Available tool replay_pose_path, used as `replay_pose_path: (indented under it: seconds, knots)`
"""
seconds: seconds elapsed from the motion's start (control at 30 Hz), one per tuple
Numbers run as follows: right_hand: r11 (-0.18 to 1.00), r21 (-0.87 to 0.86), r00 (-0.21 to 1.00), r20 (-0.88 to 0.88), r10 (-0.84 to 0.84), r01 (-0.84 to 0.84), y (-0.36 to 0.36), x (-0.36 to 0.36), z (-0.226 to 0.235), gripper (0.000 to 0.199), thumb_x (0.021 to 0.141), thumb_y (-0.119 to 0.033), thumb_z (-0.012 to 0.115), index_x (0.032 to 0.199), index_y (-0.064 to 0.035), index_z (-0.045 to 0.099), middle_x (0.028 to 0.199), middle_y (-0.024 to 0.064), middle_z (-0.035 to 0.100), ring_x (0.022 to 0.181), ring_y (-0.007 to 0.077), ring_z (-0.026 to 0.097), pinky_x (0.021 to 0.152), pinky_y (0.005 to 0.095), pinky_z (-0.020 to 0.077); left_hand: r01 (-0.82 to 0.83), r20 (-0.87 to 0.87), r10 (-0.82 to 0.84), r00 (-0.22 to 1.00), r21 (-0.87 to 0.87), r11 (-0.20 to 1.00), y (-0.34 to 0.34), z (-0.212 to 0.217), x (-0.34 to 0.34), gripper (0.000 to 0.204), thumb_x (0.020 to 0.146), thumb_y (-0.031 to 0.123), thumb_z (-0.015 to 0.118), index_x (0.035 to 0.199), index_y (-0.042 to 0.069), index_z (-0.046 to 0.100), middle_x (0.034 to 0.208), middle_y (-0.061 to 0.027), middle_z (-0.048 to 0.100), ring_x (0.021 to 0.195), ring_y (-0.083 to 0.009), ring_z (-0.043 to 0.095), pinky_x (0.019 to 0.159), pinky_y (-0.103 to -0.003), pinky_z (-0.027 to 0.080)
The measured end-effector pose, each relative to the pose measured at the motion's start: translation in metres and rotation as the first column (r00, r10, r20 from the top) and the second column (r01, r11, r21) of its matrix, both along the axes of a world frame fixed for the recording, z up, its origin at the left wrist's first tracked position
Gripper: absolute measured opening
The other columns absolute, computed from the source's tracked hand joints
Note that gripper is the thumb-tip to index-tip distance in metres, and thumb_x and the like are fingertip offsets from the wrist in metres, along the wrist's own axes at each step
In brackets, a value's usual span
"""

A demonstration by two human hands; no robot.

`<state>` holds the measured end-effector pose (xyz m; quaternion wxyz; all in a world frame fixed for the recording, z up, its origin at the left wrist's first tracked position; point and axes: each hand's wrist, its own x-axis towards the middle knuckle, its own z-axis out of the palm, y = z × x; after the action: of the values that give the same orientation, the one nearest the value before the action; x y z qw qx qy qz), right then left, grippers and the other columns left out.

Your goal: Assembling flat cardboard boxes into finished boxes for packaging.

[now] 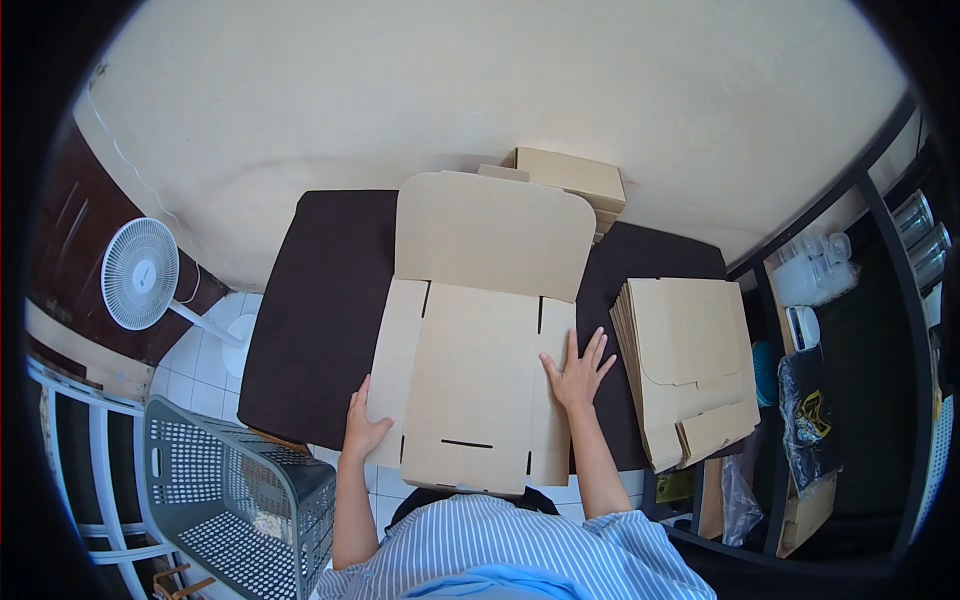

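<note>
An unfolded cardboard box blank lies on the dark table in front of me, its near end hanging toward my body. The wide rounded flap is at the far end, and dark slots show in the panels. At the left edge of the blank, my left hand rests with fingers stretched forward and thumb spread over the side panel. My right hand is open, fingers fanned out, its thumb over the right side panel and its other fingers toward the table. Neither hand is closed around anything.
Flat cardboard blanks are stacked at the table's right. Folded cardboard boxes stand at the back against the wall. A grey plastic basket and a white fan are on the left. Dark shelving with glassware and packages lines the right.
</note>
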<state>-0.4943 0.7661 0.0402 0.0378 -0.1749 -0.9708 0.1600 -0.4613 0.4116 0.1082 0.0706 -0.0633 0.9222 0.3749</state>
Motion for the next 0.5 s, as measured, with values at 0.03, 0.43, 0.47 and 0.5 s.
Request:
replay_pose_path:
  seconds: [0.03,0.43,0.47,0.5]
  knots:
    - [1.000,-0.002,1.000,0.001,0.001,-0.001,-0.002,0.000,0.003,0.087,0.073,-0.068,0.046,0.138,-0.0138,0.024,0.140,0.0301,0.002,0.133,0.0348,-0.007,0.102,0.0564,-0.0052,-0.001,0.001,0.001,1.000,-0.002,1.000,-0.001,0.000,0.000,0.085,0.060,0.000,0.065,0.135,0.009,0.027,0.118,-0.0177,0.044,0.112,-0.0300,0.044,0.096,-0.034,0.035]
    - [0.988,-0.137,0.976,0.213,-0.044,0.075,0.013,-0.010,0.009,0.086,0.070,-0.070,0.047,0.137,-0.0190,0.027,0.141,0.0285,-0.001,0.133,0.0342,-0.012,0.102,0.0563,-0.0057,0.007,0.018,-0.008,1.000,0.023,1.000,-0.002,0.000,-0.003,0.086,0.058,0.001,0.067,0.135,0.009,0.027,0.119,-0.0176,0.043,0.112,-0.0304,0.044,0.096,-0.034,0.035]
    - [0.981,-0.178,0.979,0.200,-0.039,0.076,0.015,-0.009,0.006,0.086,0.070,-0.069,0.049,0.137,-0.0208,0.027,0.141,0.0280,-0.002,0.133,0.0350,-0.012,0.102,0.0567,-0.0057,0.007,0.013,-0.007,1.000,0.018,1.000,-0.002,0.000,-0.003,0.087,0.058,0.001,0.067,0.135,0.009,0.028,0.119,-0.0174,0.044,0.112,-0.0303,0.044,0.096,-0.035,0.036]
    - [0.973,-0.219,0.982,0.187,-0.035,0.076,0.017,-0.008,0.003,0.086,0.069,-0.068,0.051,0.137,-0.0227,0.027,0.142,0.0276,-0.003,0.132,0.0359,-0.013,0.101,0.0571,-0.0056,0.006,0.007,-0.006,1.000,0.013,1.000,-0.002,0.000,-0.003,0.087,0.058,0.001,0.067,0.134,0.010,0.028,0.119,-0.0173,0.044,0.112,-0.0302,0.044,0.096,-0.035,0.036]
